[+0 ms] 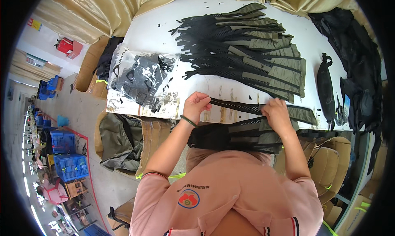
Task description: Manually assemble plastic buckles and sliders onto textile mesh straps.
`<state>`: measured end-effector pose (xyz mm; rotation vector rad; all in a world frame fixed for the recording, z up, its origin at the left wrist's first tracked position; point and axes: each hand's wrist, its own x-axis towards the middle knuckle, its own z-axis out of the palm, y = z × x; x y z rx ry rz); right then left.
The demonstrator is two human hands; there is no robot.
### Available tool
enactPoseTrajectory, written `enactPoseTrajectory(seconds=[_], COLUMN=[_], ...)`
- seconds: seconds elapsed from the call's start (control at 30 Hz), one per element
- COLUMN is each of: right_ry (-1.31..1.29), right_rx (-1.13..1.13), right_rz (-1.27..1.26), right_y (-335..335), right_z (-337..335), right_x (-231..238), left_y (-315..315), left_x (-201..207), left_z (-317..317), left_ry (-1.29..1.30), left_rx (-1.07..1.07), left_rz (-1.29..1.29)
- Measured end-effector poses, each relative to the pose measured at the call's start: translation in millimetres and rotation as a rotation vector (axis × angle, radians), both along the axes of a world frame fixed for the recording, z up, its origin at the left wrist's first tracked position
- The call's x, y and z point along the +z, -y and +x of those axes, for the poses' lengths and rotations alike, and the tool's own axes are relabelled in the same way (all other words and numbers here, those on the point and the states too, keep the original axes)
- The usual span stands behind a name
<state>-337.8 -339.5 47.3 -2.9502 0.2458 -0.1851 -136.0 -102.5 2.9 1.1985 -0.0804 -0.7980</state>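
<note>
Over the table's [150, 36] near edge, the left hand [196, 108] pinches the strap's [236, 106] thin end and the right hand [276, 113] grips its middle, probably to keep it straight. The pile [247, 50] fans across the table, perhaps so single pieces lift easily. The table is white and scuffed, with a bag of buckles [140, 77] on its left, curtains [86, 13] behind and blue crates [70, 167] far left.
</note>
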Motion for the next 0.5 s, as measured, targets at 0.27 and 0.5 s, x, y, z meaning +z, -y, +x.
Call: enactPoseTrajectory(seconds=[0.27,0.5], right_ry=[0.11,0.008], right_rx=[0.124,0.125], right_rz=[1.034,0.977], right_y=[-85,-87], right_z=[101,112], right_x=[-20,-62], left_y=[-6,-53], left_x=[13,-21], left_z=[-8,159], left_ry=[0.256,1.179], left_rx=[-0.122,0.241], left_rz=[-0.051,0.752])
